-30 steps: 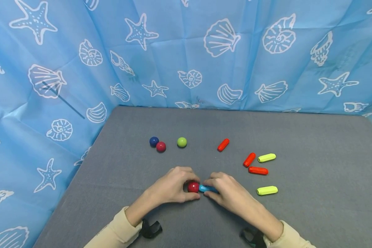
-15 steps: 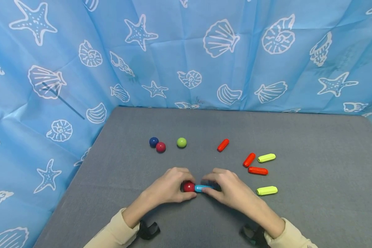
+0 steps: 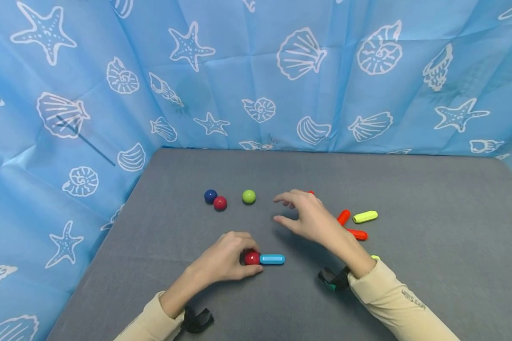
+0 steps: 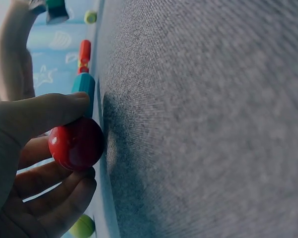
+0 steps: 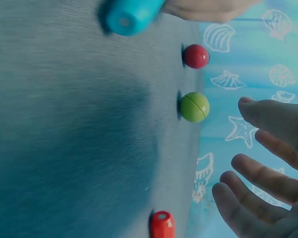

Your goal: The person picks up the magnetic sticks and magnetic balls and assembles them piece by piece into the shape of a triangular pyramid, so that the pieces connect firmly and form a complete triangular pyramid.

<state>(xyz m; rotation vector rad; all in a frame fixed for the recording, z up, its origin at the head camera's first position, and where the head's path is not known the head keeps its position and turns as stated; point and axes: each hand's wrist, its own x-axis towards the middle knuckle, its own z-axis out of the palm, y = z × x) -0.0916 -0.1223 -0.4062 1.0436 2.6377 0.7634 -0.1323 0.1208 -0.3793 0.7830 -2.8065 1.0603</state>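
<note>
My left hand grips a red ball between thumb and fingers, low over the grey cloth. A light-blue stick lies end-on against the ball, pointing right; whether the two are joined I cannot tell. In the left wrist view the thumb lies across where the red ball meets the blue stick. Over the table my right hand holds nothing, its fingers spread. Left of it is a green ball, also seen as the green ball in the right wrist view.
A blue ball and a second red ball sit together at back left. Red sticks and a yellow stick lie right, some partly hidden by the right arm. A blue shell-print curtain hangs behind the grey tabletop.
My right hand has let go of the blue stick and moved up and away toward the back. The left hand has shifted slightly left with the red ball, and the blue stick has come along.
</note>
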